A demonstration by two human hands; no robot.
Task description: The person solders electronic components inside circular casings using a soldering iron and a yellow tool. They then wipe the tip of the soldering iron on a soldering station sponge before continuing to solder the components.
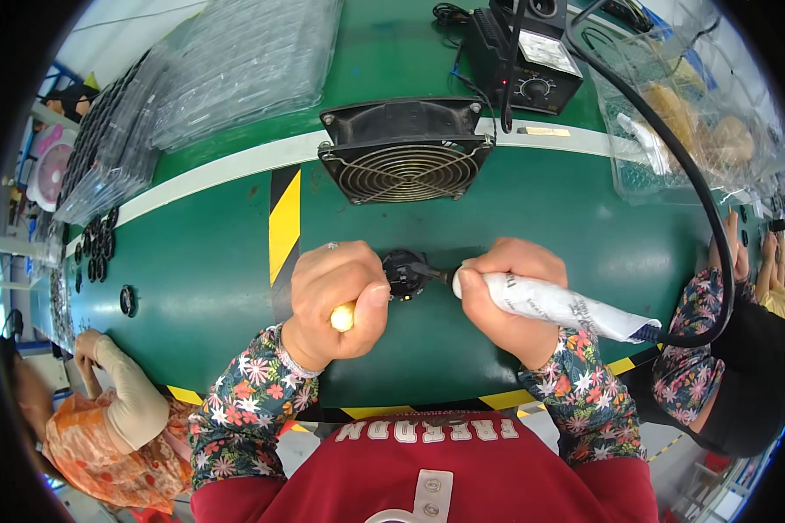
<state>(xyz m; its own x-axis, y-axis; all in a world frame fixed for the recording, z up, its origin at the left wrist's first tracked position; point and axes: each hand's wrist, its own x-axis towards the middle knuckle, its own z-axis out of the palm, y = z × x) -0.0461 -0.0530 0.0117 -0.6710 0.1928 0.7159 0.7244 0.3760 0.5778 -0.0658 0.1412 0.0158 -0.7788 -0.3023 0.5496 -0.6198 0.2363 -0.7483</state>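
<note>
My right hand (519, 301) is closed around a soldering iron (541, 305) whose handle is wrapped in white printed paper or plastic. Its dark tip reaches left to a small round black part (403, 272) on the green bench, between my hands. My left hand (336, 301) is a fist around a yellow object with a rounded end (343, 317); the rest of it is hidden in the palm. The fingers of that hand come up against the black part's left side, and whether they grip it cannot be seen.
A black fan with a wire guard (410, 170) stands just beyond my hands. Behind it are a black soldering station (523, 70) and stacked clear trays (244, 70). The iron's cable (672, 148) loops on the right. Black rings (100, 244) lie at left; co-workers sit on both sides.
</note>
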